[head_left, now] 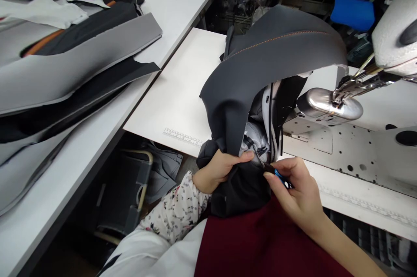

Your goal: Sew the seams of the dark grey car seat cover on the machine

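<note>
A dark grey leather-like seat cover (pixel 270 47) with an orange stitched line drapes from the sewing machine down to my lap. Its pale underside and a white strip with holes show through the opening. My left hand (pixel 221 166) grips the cover's lower edge, thumb on top and the other fingers hidden beneath the material. In my right hand (pixel 298 190), thumb and fingers pinch a pair of small thread snips (pixel 279 176) with a black and blue handle. Their thin metal tip points into the opening, close to my left thumb; whether it touches the fabric I cannot tell.
To the right stands the sewing machine (pixel 395 29), its rounded metal arm (pixel 347 105) beside the cover. A white table (pixel 182 12) at the left bears stacked grey and black cut pieces (pixel 107 51). Below it is a dark framed chair (pixel 124 190). Something blue (pixel 352 12) lies behind.
</note>
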Demonstrator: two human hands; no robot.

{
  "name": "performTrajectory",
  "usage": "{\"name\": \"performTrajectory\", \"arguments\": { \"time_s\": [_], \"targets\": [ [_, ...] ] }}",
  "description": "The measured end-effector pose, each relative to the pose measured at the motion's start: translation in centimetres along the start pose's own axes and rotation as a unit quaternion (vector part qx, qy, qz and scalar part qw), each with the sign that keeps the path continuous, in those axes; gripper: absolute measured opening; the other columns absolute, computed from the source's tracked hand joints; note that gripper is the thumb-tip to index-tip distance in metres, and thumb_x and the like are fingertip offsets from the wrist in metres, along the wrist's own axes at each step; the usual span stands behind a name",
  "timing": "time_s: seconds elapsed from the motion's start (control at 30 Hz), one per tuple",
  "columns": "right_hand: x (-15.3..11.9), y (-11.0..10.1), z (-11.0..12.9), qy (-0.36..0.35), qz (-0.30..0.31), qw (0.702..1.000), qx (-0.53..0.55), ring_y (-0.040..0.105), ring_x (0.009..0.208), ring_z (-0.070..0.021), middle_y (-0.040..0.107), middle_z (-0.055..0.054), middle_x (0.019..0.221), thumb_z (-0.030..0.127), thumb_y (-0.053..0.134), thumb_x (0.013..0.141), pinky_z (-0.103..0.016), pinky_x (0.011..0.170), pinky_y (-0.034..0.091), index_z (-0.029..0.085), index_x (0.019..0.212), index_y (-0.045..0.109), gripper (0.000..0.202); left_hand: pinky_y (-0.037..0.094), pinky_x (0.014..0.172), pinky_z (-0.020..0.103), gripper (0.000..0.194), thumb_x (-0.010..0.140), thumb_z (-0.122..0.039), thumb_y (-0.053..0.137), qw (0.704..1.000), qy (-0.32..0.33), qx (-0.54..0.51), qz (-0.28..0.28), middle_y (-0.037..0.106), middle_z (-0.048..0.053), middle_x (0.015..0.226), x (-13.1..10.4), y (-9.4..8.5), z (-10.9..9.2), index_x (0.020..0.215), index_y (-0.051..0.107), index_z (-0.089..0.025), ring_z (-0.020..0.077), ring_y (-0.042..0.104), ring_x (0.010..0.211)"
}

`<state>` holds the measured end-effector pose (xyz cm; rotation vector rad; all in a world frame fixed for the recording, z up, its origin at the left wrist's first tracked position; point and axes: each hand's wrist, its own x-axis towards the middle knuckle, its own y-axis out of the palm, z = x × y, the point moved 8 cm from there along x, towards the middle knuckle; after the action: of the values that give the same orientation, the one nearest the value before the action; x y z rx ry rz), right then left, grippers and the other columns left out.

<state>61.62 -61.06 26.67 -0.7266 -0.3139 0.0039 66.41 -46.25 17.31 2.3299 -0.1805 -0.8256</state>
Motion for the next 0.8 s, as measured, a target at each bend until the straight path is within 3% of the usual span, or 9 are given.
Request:
{"name": "performTrajectory", "arguments": {
  "time_s": [0.1, 0.23, 0.4, 0.5, 0.8],
  "targets": [
    [0.6, -1.6, 0.0, -0.011, -0.034, 0.999, 0.014, 0.067, 0.069, -0.0122, 0.068, -0.001, 0.087, 0.032, 0.063, 0.099, -0.022, 0.063, 0.055, 0.024, 0.113, 0.058, 0.017, 0.061, 0.085, 0.035, 0.057, 0.048, -0.031, 0.104, 1.000, 0.002, -0.003, 0.007, 0.078, 0.005, 0.089, 0.0, 0.1, -0.1, 0.095, 0.078, -0.013, 0.0211, 0.074, 0.081],
    [2.3, -2.2, 1.0, -0.104, 0.034, 0.990, -0.090, 0.068, 0.070, -0.0116, 0.072, -0.003, 0.092, 0.035, 0.060, 0.103, -0.022, 0.064, 0.052, 0.019, 0.123, 0.060, 0.026, 0.061, 0.087, 0.037, 0.057, 0.049, -0.032, 0.103, 1.000, -0.002, -0.007, 0.016, 0.079, 0.006, 0.094, 0.0, 0.1, -0.2, 0.096, 0.079, -0.013, 0.0215, 0.074, 0.083],
    [3.6, -2.4, 3.0, -0.245, 0.062, 0.934, -0.255, 0.055, 0.058, -0.0114, 0.060, 0.003, 0.070, 0.031, 0.065, 0.100, -0.028, 0.057, 0.039, 0.016, 0.113, 0.065, 0.020, 0.060, 0.087, 0.038, 0.054, 0.049, -0.031, 0.103, 1.000, -0.007, -0.004, 0.018, 0.079, 0.007, 0.095, 0.2, 0.0, -0.1, 0.094, 0.079, -0.012, 0.0234, 0.074, 0.084],
    [3.7, -2.3, 3.8, -0.309, 0.070, 0.900, -0.300, 0.052, 0.058, -0.0133, 0.056, 0.003, 0.067, 0.031, 0.066, 0.100, -0.031, 0.059, 0.036, 0.015, 0.110, 0.066, 0.019, 0.060, 0.088, 0.037, 0.053, 0.049, -0.031, 0.103, 1.000, -0.005, -0.002, 0.015, 0.079, 0.007, 0.097, 0.4, -0.1, -0.2, 0.093, 0.080, -0.013, 0.0225, 0.074, 0.085],
    [3.9, -1.6, 3.8, -0.353, 0.154, 0.864, -0.324, 0.053, 0.065, -0.0158, 0.057, 0.002, 0.071, 0.020, 0.060, 0.101, -0.034, 0.065, 0.035, 0.013, 0.112, 0.063, 0.013, 0.061, 0.084, 0.038, 0.051, 0.049, -0.034, 0.103, 1.000, -0.004, 0.016, -0.002, 0.079, 0.007, 0.091, 0.4, -0.6, -0.1, 0.088, 0.079, -0.013, 0.0224, 0.073, 0.079]
  ]
}}
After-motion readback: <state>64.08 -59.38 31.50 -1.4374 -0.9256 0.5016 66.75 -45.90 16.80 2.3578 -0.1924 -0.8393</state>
